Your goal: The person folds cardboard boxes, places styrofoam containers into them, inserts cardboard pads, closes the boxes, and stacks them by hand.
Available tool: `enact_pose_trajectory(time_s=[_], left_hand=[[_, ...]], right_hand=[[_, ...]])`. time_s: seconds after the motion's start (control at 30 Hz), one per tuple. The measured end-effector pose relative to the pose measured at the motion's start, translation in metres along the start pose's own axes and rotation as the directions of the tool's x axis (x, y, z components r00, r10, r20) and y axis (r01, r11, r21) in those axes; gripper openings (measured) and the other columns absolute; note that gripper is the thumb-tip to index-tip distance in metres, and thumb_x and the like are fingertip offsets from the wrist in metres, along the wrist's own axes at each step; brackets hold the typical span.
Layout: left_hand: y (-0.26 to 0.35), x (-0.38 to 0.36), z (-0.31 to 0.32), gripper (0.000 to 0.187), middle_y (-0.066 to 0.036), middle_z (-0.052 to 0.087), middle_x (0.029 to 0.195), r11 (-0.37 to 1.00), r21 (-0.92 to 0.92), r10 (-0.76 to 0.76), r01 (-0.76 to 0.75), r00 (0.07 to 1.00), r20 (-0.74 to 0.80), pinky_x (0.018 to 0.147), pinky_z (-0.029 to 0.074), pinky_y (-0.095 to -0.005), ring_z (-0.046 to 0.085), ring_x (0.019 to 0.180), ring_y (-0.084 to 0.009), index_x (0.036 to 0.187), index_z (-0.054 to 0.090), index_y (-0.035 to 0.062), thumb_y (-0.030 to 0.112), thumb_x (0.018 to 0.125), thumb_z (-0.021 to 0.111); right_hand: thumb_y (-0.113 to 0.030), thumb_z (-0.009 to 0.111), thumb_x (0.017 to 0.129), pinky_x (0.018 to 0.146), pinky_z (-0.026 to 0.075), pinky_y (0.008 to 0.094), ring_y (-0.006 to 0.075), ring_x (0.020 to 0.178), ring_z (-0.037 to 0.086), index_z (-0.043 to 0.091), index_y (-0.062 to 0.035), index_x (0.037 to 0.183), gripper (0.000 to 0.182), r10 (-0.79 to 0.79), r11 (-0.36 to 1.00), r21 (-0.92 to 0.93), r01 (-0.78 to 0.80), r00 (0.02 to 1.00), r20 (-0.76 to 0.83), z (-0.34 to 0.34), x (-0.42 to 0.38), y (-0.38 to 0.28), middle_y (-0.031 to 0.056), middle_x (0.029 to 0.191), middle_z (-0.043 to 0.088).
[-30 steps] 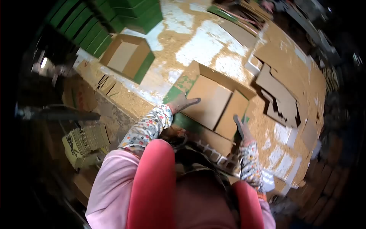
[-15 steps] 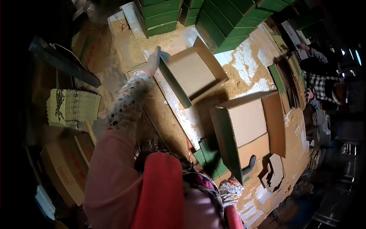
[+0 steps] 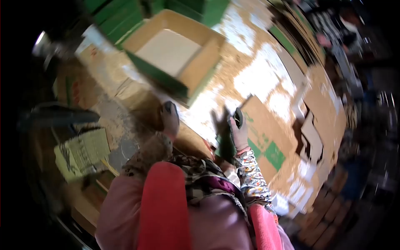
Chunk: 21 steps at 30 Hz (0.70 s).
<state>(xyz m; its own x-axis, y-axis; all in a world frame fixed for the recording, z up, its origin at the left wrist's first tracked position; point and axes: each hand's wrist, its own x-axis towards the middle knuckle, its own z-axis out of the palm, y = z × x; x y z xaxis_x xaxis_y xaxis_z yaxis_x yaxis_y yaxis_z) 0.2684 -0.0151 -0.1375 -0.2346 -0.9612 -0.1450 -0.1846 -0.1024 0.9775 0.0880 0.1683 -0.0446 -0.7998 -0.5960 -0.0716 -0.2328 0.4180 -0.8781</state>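
An open cardboard box with green outer sides stands at the upper middle, beyond both hands. My left hand is raised near the table's left edge, below the box; its dark-tipped fingers are blurred and nothing is visible in them. To the right, my right hand hovers with thumb and fingers apart, beside the left edge of a flat cardboard sheet with green print. Contact with the sheet cannot be made out. A hand-shaped shadow falls on the tabletop left of it.
Green boxes stand at the back left. Flat cardboard pieces are stacked at the back right, near another person. A torn cardboard piece lies at right. A tied yellowish bundle is at left.
The view has shifted. Both hands have left the boxes and are nearer each other. Only one open box shows clearly now; the right-hand box is gone from its place, where the flat sheet shows.
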Motion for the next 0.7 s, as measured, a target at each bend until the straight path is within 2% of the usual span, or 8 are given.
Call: enact_pose_trajectory(time_s=[0.1, 0.17, 0.2, 0.3, 0.37, 0.5, 0.63, 0.7], left_hand=[[0.042, -0.124, 0.035, 0.051, -0.023, 0.042, 0.128, 0.759, 0.264, 0.257, -0.595, 0.646, 0.719, 0.098, 0.035, -0.0445, 0.042, 0.116, -0.0368, 0.118, 0.051, 0.0003, 0.03, 0.08, 0.065], [0.081, -0.146, 0.08, 0.073, -0.027, 0.035, 0.132, 0.558, 0.22, 0.424, -0.8, 0.503, 0.753, 0.105, 0.025, -0.0513, 0.033, 0.125, -0.042, 0.131, 0.04, 0.0011, 0.038, 0.074, 0.068], [0.079, -0.145, 0.111, 0.076, -0.027, 0.036, 0.132, 0.618, 0.324, 0.389, -0.717, 0.636, 0.667, 0.105, 0.025, -0.0512, 0.033, 0.126, -0.0414, 0.131, 0.04, 0.0002, 0.041, 0.073, 0.068], [0.069, -0.123, 0.195, 0.087, -0.027, 0.039, 0.135, 0.713, 0.652, 0.022, -0.258, 0.938, 0.347, 0.106, 0.026, -0.0484, 0.036, 0.127, -0.0398, 0.132, 0.038, -0.0028, 0.054, 0.072, 0.067], [0.044, -0.106, 0.224, 0.09, -0.026, 0.043, 0.133, 0.62, 0.782, -0.457, -0.065, 0.78, 0.428, 0.104, 0.031, -0.0451, 0.04, 0.125, -0.0387, 0.132, 0.037, -0.0043, 0.059, 0.074, 0.063], [0.075, -0.195, 0.209, 0.066, -0.023, 0.055, 0.119, 0.806, 0.572, -0.14, -0.151, 0.891, 0.431, 0.095, 0.04, -0.0413, 0.053, 0.11, -0.0337, 0.118, 0.048, -0.0053, 0.046, 0.08, 0.064], [0.097, -0.217, 0.19, 0.035, -0.014, 0.058, 0.106, 0.944, 0.048, 0.28, -0.326, 0.871, 0.404, 0.087, 0.043, -0.0312, 0.052, 0.098, -0.0183, 0.114, 0.048, -0.0056, 0.016, 0.089, 0.061], [0.193, -0.242, 0.206, 0.035, -0.011, 0.058, 0.104, 0.918, -0.228, 0.388, -0.323, 0.849, 0.358, 0.087, 0.043, -0.0303, 0.053, 0.098, -0.0179, 0.116, 0.049, -0.0035, 0.02, 0.092, 0.058]], right_hand=[[-0.023, 0.065, 0.085, 0.098, 0.041, 0.0343, 0.028, 0.111, 0.056, 0.048, 0.0078, 0.125, 0.053, 0.305, 0.944, -0.018, -0.33, 0.89, -0.339, -0.116, -0.085, 0.114, 0.0202, 0.118, 0.058], [-0.021, 0.066, 0.083, 0.092, 0.045, 0.0336, 0.0273, 0.106, 0.058, 0.048, 0.0107, 0.123, 0.054, 0.387, 0.909, 0.082, -0.409, 0.752, -0.534, -0.194, -0.13, 0.184, 0.0222, 0.116, 0.059], [-0.02, 0.066, 0.082, 0.091, 0.045, 0.0339, 0.027, 0.105, 0.059, 0.047, 0.011, 0.123, 0.055, 0.319, 0.898, -0.029, -0.438, 0.696, -0.644, -0.226, -0.147, 0.199, 0.0221, 0.114, 0.06], [-0.026, 0.072, 0.076, 0.096, 0.041, 0.0361, 0.0333, 0.113, 0.053, 0.049, 0.0101, 0.121, 0.062, 0.633, 0.773, 0.394, -0.497, 0.631, -0.448, -0.292, -0.162, 0.315, 0.0248, 0.117, 0.057], [-0.028, 0.073, 0.076, 0.092, 0.042, 0.0351, 0.028, 0.104, 0.055, 0.052, 0.0073, 0.116, 0.058, 0.4, 0.827, -0.124, -0.549, 0.728, -0.557, -0.287, -0.151, 0.327, 0.0194, 0.109, 0.06], [-0.018, 0.067, 0.081, 0.075, 0.045, 0.0291, 0.0146, 0.083, 0.056, 0.059, -0.0001, 0.103, 0.029, 0.63, 0.583, 0.787, -0.202, 0.724, -0.281, -0.313, -0.172, 0.254, 0.0051, 0.092, 0.061], [-0.019, 0.06, 0.089, 0.081, 0.046, 0.0258, 0.0151, 0.092, 0.056, 0.055, -0.0033, 0.112, 0.028, 0.492, 0.388, 0.911, 0.142, 0.804, -0.335, -0.365, -0.179, 0.248, 0.0046, 0.102, 0.06], [-0.022, 0.058, 0.092, 0.086, 0.045, 0.0266, 0.0155, 0.098, 0.055, 0.049, -0.0029, 0.121, 0.036, 0.386, 0.532, 0.814, 0.235, 0.788, -0.479, -0.406, -0.168, 0.18, 0.0051, 0.11, 0.056]])
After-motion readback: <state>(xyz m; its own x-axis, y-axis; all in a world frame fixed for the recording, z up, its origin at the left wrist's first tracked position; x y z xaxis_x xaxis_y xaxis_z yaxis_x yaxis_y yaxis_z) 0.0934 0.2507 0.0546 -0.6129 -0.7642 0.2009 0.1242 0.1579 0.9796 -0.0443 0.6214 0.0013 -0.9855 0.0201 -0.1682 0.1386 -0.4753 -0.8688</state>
